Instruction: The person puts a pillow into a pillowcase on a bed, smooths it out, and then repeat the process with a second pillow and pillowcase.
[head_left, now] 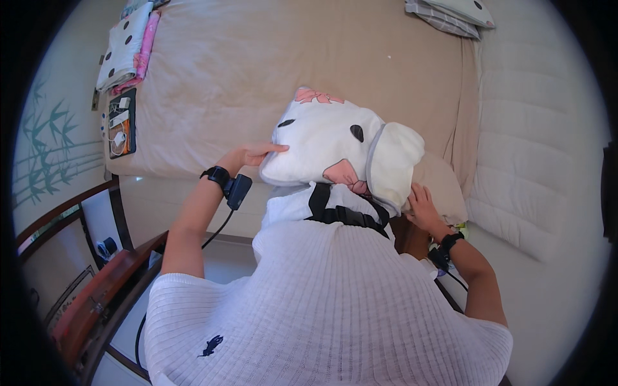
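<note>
A white pillow (322, 138) printed with black ovals and pink bows lies on the bed right in front of my body. Its right end is folded over into a cream flap (398, 157) with a grey edge. My left hand (261, 152) grips the pillow's left edge; one digit lies on top, and the others are partly hidden beneath. At the lower right of the flap, my right hand (423, 209) has its fingers apart beside the edge, close to a plain beige pillow (441, 186). It holds nothing that I can see.
The bed has a beige sheet (244, 71). Folded bedding (122, 55) and a dark tray (122, 125) with chargers and cables lie along its left side. A grey checked pillow (444, 19) is at the far right, beside a padded white surface (521, 122). A dark wooden chair (96, 296) stands lower left.
</note>
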Demonstrator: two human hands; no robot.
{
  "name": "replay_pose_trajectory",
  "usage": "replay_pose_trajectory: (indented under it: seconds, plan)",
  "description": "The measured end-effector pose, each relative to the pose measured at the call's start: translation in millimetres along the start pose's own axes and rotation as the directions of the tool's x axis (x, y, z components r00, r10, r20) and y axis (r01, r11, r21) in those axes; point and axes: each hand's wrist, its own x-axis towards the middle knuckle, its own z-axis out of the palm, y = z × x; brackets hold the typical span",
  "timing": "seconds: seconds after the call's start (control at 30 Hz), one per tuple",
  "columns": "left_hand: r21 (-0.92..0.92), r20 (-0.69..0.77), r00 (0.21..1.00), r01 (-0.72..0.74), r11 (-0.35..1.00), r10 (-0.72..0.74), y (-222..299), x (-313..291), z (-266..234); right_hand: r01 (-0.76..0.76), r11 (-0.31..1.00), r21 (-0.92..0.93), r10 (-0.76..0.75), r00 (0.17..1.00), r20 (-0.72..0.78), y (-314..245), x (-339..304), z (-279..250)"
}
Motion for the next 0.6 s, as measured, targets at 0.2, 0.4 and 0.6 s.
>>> replay_pose_trajectory:
  seconds: [0.2, 0.4, 0.6]
  plan:
    - [-0.217, -0.182, 0.961, -0.244, 0.945, 0.207, 55.7, 22.4, 43.4, -0.346, 0.894, 0.283, 0.401, 0.901, -0.167, 51.5, 41.9, 57.5]
    - [0.195, -0.436, 0.681, -0.568, 0.8, 0.589, 125.9, -15.8, -9.8, -0.119, 0.911, 0.394, 0.283, 0.877, -0.389, 45.6, 88.0, -91.3]
    - [0.903, -0.176, 0.18, -0.363, 0.232, 0.968, 158.2, -138.2, -86.2, -0.153, 0.988, -0.018, 0.128, 0.881, -0.455, 121.5, 45.0, -144.9]
